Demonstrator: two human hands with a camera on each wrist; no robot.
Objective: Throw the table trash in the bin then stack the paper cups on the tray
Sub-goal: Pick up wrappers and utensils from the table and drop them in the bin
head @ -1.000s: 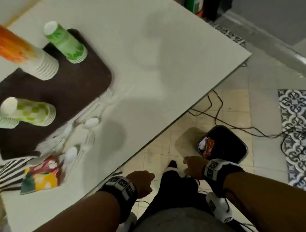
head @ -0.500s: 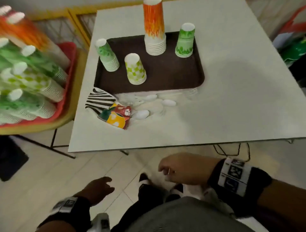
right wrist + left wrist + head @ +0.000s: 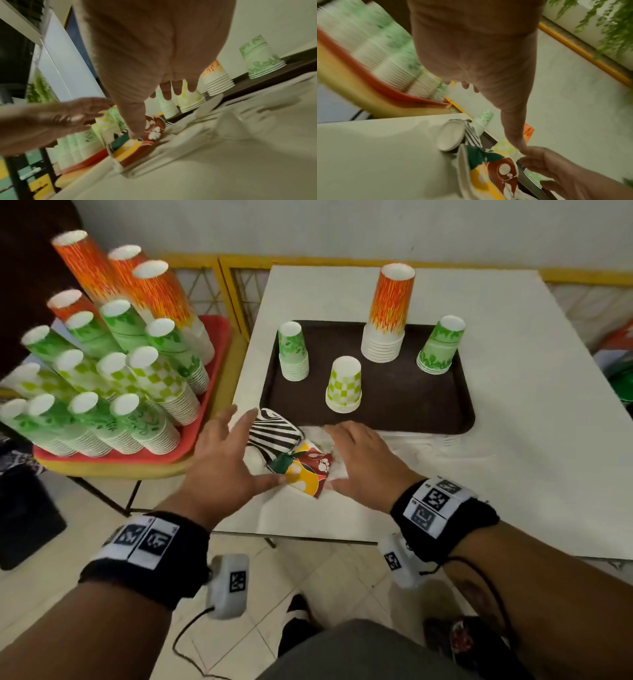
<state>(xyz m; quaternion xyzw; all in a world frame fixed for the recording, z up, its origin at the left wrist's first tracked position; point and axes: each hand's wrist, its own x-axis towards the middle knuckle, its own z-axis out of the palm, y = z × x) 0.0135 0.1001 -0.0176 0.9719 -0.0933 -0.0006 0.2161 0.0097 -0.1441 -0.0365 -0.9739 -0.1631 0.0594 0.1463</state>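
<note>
A pile of trash lies at the white table's (image 3: 513,440) front left: a zebra-striped paper (image 3: 274,434), a colourful crumpled paper (image 3: 305,474), white tissue and white plastic cutlery (image 3: 450,135). My left hand (image 3: 239,450) hovers at the pile's left with fingers spread, its thumb touching the colourful paper. My right hand (image 3: 346,460) lies flat on the tissue and cutlery at the pile's right, fingers straight. Behind the pile, a brown tray (image 3: 411,412) carries an orange cup stack (image 3: 388,313), two green stacks (image 3: 293,350) (image 3: 440,345) and a checked stack (image 3: 344,385), all upside down.
A red tray (image 3: 212,392) crowded with several tall cup stacks sits on a yellow side table close to my left hand. A yellow railing (image 3: 342,263) runs behind the table. Tiled floor and a cable lie below the table's front edge. No bin is in view.
The view swung from the floor bin back to the table. Both hands rose from below the table edge and now reach onto the trash pile, fingers spread.
</note>
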